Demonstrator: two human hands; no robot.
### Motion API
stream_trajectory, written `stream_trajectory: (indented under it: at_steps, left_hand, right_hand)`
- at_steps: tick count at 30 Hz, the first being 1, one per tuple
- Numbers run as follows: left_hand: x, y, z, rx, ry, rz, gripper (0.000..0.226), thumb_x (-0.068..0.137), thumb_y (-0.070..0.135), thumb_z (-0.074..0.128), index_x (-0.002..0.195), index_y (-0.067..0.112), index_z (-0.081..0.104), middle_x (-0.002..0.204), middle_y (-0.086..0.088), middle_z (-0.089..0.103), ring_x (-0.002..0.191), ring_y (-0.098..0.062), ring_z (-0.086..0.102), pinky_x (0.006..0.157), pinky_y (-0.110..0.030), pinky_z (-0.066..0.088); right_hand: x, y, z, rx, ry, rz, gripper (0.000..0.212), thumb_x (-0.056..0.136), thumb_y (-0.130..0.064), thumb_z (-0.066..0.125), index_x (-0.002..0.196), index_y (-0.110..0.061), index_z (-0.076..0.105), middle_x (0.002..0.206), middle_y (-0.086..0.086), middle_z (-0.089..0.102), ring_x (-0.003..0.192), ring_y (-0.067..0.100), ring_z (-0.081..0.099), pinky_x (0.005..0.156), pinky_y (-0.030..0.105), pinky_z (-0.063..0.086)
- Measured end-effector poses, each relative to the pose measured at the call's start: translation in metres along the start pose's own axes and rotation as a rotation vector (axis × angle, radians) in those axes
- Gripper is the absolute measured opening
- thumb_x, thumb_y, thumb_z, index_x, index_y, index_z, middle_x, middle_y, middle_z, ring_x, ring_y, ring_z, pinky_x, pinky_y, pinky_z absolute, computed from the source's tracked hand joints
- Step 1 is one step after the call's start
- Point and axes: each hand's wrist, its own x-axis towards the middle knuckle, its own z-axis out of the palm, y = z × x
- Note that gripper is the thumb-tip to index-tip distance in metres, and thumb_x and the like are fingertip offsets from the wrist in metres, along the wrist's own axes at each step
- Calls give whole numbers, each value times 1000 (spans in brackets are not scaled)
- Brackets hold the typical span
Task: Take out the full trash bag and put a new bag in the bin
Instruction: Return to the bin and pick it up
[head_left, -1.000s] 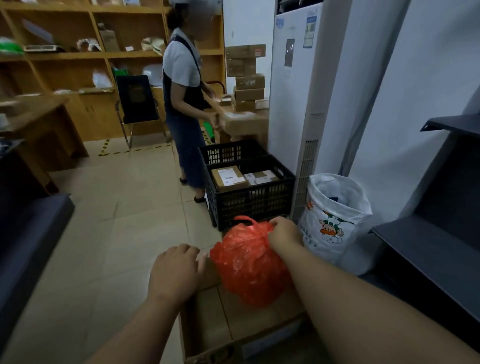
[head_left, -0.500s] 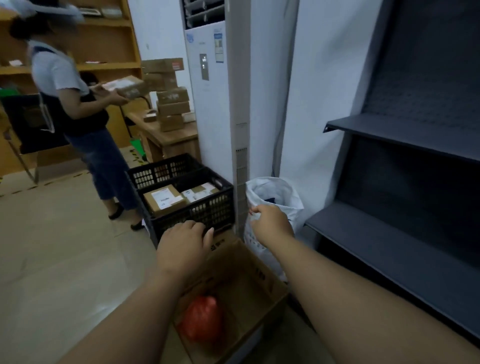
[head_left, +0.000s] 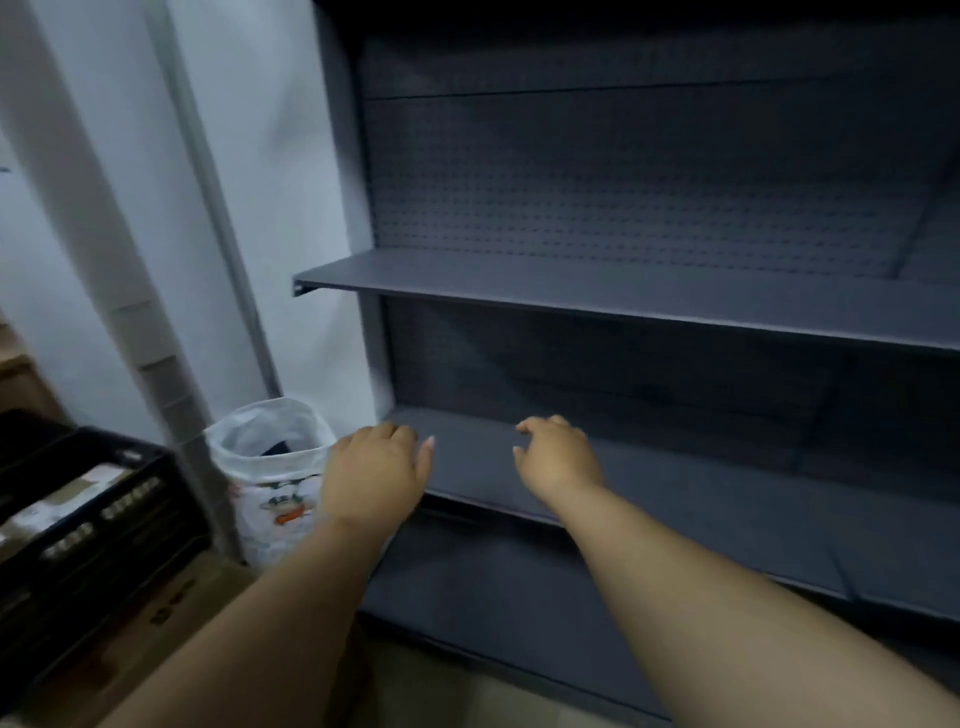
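Fingers (head_left: 415, 441) loose, both hands empty | view swung to shelf (head_left: 675, 483) | red bag gone from sight

I find no legible text: the white bag (head_left: 270, 467) in the bin at my near left bears only a cartoon print, and dark marks on the cardboard box (head_left: 171, 613) are too blurred to read.

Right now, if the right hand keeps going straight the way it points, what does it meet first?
Probably the dark shelf: the right hand hovers over it, fingers aimed at the pegboard back. Nothing lies between, though depth is unclear.
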Motion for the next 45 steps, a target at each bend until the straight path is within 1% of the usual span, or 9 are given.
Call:
stream_trajectory:
  at_steps: [2, 4, 8, 13, 17, 25, 29, 35, 45]
  left_hand:
    - [13, 59, 3, -22, 5, 61, 54, 86, 44, 28, 79, 9, 68, 78, -14, 69, 72, -36, 63, 62, -38, 48]
    - [22, 119, 6, -69, 32, 144, 50, 87, 42, 31, 84, 9, 68, 83, -12, 69, 76, -34, 62, 63, -38, 47]
    - [29, 241, 10, -182, 78, 303, 55, 87, 43, 25, 89, 10, 69, 87, -11, 70, 77, -32, 63, 64, -38, 47]
    - [24, 394, 11, -310, 92, 465, 43, 93, 38, 34, 95, 11, 67, 96, -9, 69, 87, -30, 61, 73, -38, 46]
    - [7, 508, 9, -383, 66, 634, 41, 93, 38, 35, 99, 13, 66, 101, -8, 68, 91, -30, 61, 77, -38, 45]
    - [-47, 714, 6, -525, -5, 989, 40, 92, 39, 37, 98, 12, 66, 101, -10, 68, 93, -32, 60, 79, -38, 44]
    - [-74, 805, 11, -579, -36, 1137, 39, 92, 38, 37, 91, 12, 66, 95, -10, 69, 89, -32, 61, 76, -38, 43]
    - [-92, 942, 23, -625, -84, 1318, 39, 92, 39, 36, 98, 13, 65, 102, -7, 68, 94, -29, 59, 81, -38, 41]
    - [-127, 1146, 25, -691, -174, 1595, 44, 93, 41, 30, 101, 15, 64, 106, -6, 66, 99, -26, 57, 85, -36, 41]
  right_hand:
    - [-9, 53, -34, -19, 42, 68, 38, 96, -25, 44, 134, -22, 48, 138, 7, 44, 125, 28, 41, 96, 32, 41]
    - [-22, 106, -67, -33, 88, 137, 39, 96, -25, 44, 134, -21, 48, 138, 7, 45, 125, 28, 41, 96, 33, 42]
    - [-59, 210, -129, -69, 172, 293, 39, 96, -23, 44, 135, -21, 47, 138, 8, 45, 123, 28, 43, 94, 32, 42]
    - [-121, 333, -204, -71, 307, 551, 43, 93, -12, 45, 135, -22, 48, 138, 8, 44, 124, 30, 43, 95, 36, 43]
    - [-179, 413, -255, -63, 414, 748, 43, 93, -13, 45, 135, -21, 47, 138, 8, 43, 123, 30, 43, 93, 35, 45]
    - [-308, 534, -314, -65, 632, 1125, 39, 92, -21, 47, 131, -21, 52, 131, 11, 48, 122, 33, 45, 97, 36, 42]
    - [-356, 589, -336, -51, 714, 1296, 37, 90, -18, 47, 127, -18, 55, 130, 11, 50, 121, 33, 47, 96, 36, 42]
    - [-394, 677, -375, -68, 809, 1492, 38, 92, -23, 48, 129, -20, 54, 134, 10, 50, 123, 32, 46, 99, 37, 41]
    - [-439, 806, -441, -43, 939, 1762, 41, 92, -19, 47, 133, -21, 49, 139, 8, 46, 126, 29, 43, 101, 41, 43]
